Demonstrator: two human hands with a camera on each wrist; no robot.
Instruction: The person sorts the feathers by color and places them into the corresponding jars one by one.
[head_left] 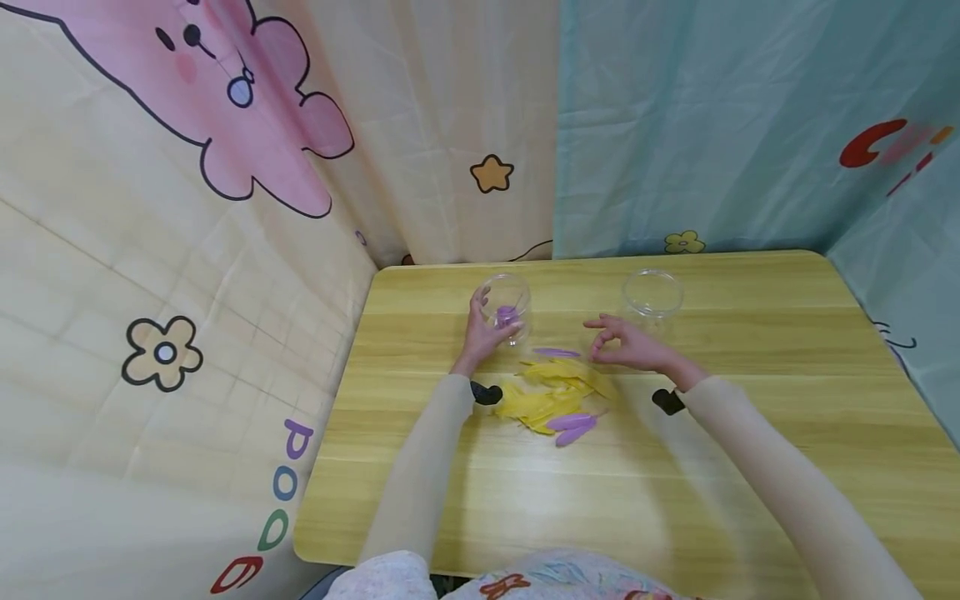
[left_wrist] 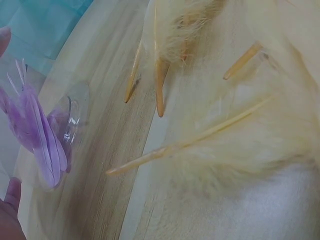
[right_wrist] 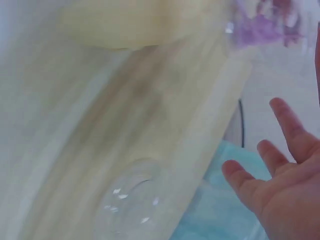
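My left hand [head_left: 486,335] grips a clear plastic cup [head_left: 507,287] at the table's back left, thumb on one side and fingers on the other. Purple feathers [left_wrist: 40,135] stand inside that cup. My right hand [head_left: 630,343] hovers over the table with fingers spread and no held thing visible; part of it lies outside the right wrist view. Just left of it lies a single purple feather [head_left: 557,352]. Between the hands is a loose pile of yellow feathers [head_left: 543,400], with several quills showing in the left wrist view. Purple feathers [head_left: 573,427] lie at the pile's near edge.
A second clear cup [head_left: 652,292] stands at the back right, behind my right hand. The wooden table [head_left: 540,500] meets printed curtains [head_left: 450,108] along its back and left sides. Black straps [head_left: 667,401] show by both wrists.
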